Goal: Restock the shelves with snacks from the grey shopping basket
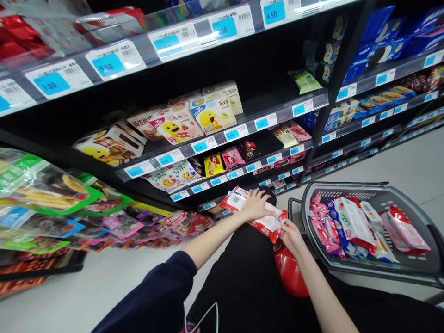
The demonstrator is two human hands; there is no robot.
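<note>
A long red and white snack packet [265, 224] lies across my knee in the head view. My left hand [257, 204] rests on its top face with the fingers spread. My right hand [291, 235] pinches the packet's right end near its lower corner. Below the packet, a shiny red item [290, 273] sits between my legs. Close on the right is a grey basket [407, 273] holding pink packets [324, 226], a white and red packet [354, 223] and a red and pink packet [405, 230].
Shelves with price labels [204, 146] run across the front, carrying boxed snacks [175, 124] and small packets [214, 165]. Hanging snack bags [52, 187] crowd the left side. Pale floor [114, 282] shows at the lower left. A white cord [217, 314] lies by my leg.
</note>
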